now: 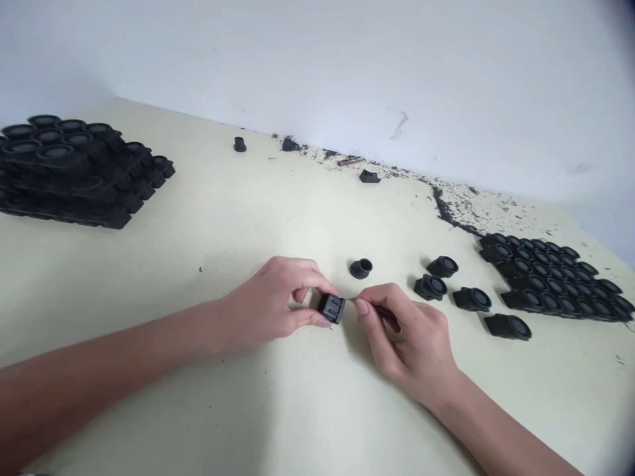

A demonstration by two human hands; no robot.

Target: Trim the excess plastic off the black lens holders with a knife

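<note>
My left hand (pixel 288 301) pinches a small black moulded part (pixel 331 308) between thumb and fingers, its slotted face turned towards me. In my right hand (pixel 411 337) is a slim dark tool (pixel 387 316), gripped like a pen. Its thin tip points at the part, close to its right edge; whether they touch I cannot tell. Just beyond my hands a black flared collar (pixel 361 268) stands on the pale table (pixel 297 218). To the right of my right hand lie several loose black parts with round ends, one of them a black part (pixel 473 299) on its side.
Many similar black parts form a stacked block (pixel 64 172) at the left and neat rows (pixel 560 277) at the right. Farther back are another small collar (pixel 240 144) and a black piece (pixel 370 176). Black shavings (pixel 446 208) lie along the wall (pixel 347 73).
</note>
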